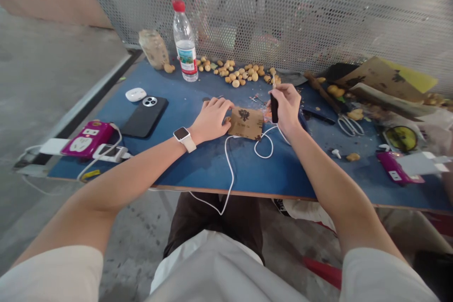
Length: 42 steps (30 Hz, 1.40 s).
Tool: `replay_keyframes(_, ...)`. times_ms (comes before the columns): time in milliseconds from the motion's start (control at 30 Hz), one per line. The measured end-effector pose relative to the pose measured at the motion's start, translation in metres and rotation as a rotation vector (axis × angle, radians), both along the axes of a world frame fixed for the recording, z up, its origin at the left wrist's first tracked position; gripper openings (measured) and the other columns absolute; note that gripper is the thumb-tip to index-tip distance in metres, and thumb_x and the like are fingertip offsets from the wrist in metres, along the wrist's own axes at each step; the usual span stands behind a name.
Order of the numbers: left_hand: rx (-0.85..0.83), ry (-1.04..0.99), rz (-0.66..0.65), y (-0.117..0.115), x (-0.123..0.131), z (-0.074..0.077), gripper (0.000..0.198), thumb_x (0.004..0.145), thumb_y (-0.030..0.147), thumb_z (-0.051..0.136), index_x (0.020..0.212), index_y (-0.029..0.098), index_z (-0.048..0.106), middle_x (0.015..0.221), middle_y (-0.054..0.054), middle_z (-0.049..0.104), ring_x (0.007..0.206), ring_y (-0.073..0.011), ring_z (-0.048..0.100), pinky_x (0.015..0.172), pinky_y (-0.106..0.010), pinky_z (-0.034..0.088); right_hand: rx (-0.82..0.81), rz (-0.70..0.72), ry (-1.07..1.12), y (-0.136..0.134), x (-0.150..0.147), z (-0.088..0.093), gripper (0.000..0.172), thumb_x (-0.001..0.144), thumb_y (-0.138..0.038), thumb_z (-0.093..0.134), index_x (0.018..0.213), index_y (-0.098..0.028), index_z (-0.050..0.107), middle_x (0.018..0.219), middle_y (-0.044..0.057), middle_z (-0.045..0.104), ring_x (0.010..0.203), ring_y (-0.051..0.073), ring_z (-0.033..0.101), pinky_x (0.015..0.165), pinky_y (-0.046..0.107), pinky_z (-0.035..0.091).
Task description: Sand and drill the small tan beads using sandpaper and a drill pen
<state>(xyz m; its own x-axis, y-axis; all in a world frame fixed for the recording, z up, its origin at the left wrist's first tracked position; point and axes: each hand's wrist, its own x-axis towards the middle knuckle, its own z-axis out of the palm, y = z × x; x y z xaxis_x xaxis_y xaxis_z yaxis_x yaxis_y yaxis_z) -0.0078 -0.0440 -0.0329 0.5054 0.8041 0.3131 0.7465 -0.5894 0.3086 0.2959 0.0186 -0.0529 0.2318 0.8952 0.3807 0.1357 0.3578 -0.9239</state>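
My left hand [212,118], with a white watch on the wrist, rests curled on the blue table [198,165]. Its fingers press the left edge of a small brown card [247,123] with a dark print. My right hand [286,106] is closed round a slim black tool [273,106] held upright just right of the card, a thin pale tip sticking up above the fist. A white cable [230,170] loops under the card and hangs off the front edge to my lap.
A black phone [144,116], white earbud case [136,94] and magenta power strip [88,138] lie left. At the back stand a water bottle [185,42], a jar [154,49] and scattered yellow nuts [237,74]. Scissors [348,125] and clutter lie right. Mesh fence [318,14] behind.
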Motion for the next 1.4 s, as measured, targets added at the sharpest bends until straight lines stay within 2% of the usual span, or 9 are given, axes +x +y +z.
replay_keyframes(167,-0.024,0.056,0.007,0.002,0.000,-0.004,0.035,0.106,0.021,0.070,0.140,0.018,0.078,0.150,-0.021,0.079,0.145,-0.0452,0.068,0.127,-0.067,0.056,-0.072,-0.025,0.165,0.013,0.015,-0.003,0.042,0.077,-0.054,0.086,0.100,-0.032,0.059,0.095,-0.002,0.074,0.058,0.014,0.061,0.048,0.030,0.046)
replay_keyframes(433,0.010,0.026,-0.014,0.009,-0.002,-0.014,0.021,0.107,0.026,0.076,0.127,0.021,0.081,0.142,-0.020,0.082,0.138,-0.0453,0.070,0.122,-0.067,0.057,-0.134,-0.055,0.111,0.010,0.017,0.003,0.043,0.070,-0.051,0.075,0.103,-0.033,0.055,0.103,0.001,0.075,0.069,0.020,0.074,0.055,0.036,0.055)
replay_keyframes(700,0.003,0.067,-0.022,0.012,-0.003,-0.016,0.022,0.115,0.022,0.071,0.134,0.022,0.082,0.139,-0.017,0.084,0.139,-0.0425,0.068,0.121,-0.062,0.055,-0.170,-0.097,0.100,0.020,0.030,-0.002,0.044,0.089,-0.068,0.075,0.110,-0.034,0.056,0.110,0.004,0.081,0.092,0.025,0.086,0.074,0.039,0.071)
replay_keyframes(867,0.031,0.046,0.020,0.011,-0.002,-0.017,0.020,0.120,0.022,0.066,0.136,0.022,0.079,0.136,-0.016,0.086,0.136,-0.0406,0.069,0.120,-0.060,0.054,-0.193,-0.182,0.191,0.039,0.050,-0.010,0.029,0.092,-0.045,0.073,0.114,-0.031,0.061,0.112,0.007,0.080,0.104,0.027,0.089,0.088,0.041,0.076)
replay_keyframes(967,0.047,0.025,0.022,0.011,-0.002,-0.018,0.018,0.118,0.021,0.068,0.133,0.024,0.077,0.135,-0.015,0.087,0.134,-0.0396,0.070,0.117,-0.057,0.054,-0.258,-0.288,-0.099,0.041,0.060,-0.010,0.061,0.081,-0.028,0.072,0.141,-0.029,0.066,0.142,0.014,0.078,0.121,0.030,0.088,0.101,0.048,0.077)
replay_keyframes(1067,0.036,0.035,0.026,0.011,-0.003,-0.018,0.018,0.118,0.021,0.068,0.134,0.025,0.077,0.137,-0.015,0.087,0.135,-0.0400,0.070,0.117,-0.057,0.054,-0.245,-0.344,-0.599,0.030,0.067,-0.005,0.096,0.083,-0.021,0.071,0.178,-0.020,0.053,0.183,0.030,0.056,0.159,0.039,0.072,0.124,0.061,0.069)
replay_keyframes(1133,0.025,0.043,0.030,0.010,-0.003,-0.017,0.020,0.119,0.021,0.068,0.136,0.024,0.077,0.139,-0.016,0.086,0.136,-0.0402,0.071,0.120,-0.058,0.053,-0.216,-0.342,-0.858,0.019,0.068,0.001,0.090,0.092,-0.021,0.068,0.181,-0.015,0.054,0.194,0.035,0.043,0.177,0.044,0.056,0.136,0.067,0.058)
replay_keyframes(1200,0.020,0.046,0.035,0.010,-0.003,-0.015,0.021,0.119,0.021,0.067,0.138,0.024,0.076,0.142,-0.016,0.086,0.137,-0.0401,0.071,0.121,-0.059,0.053,-0.193,-0.324,-0.982,0.009,0.065,0.007,0.073,0.099,-0.022,0.065,0.172,-0.015,0.065,0.193,0.035,0.045,0.184,0.045,0.046,0.144,0.069,0.049)
replay_keyframes(1400,0.035,0.042,0.026,0.011,-0.003,-0.017,0.023,0.114,0.016,0.069,0.136,0.023,0.073,0.141,-0.017,0.086,0.134,-0.0413,0.072,0.116,-0.058,0.056,-0.032,-0.127,-1.048,-0.013,0.033,0.021,0.029,0.104,-0.029,0.070,0.130,-0.025,0.084,0.159,0.023,0.079,0.156,0.048,0.070,0.137,0.075,0.054)
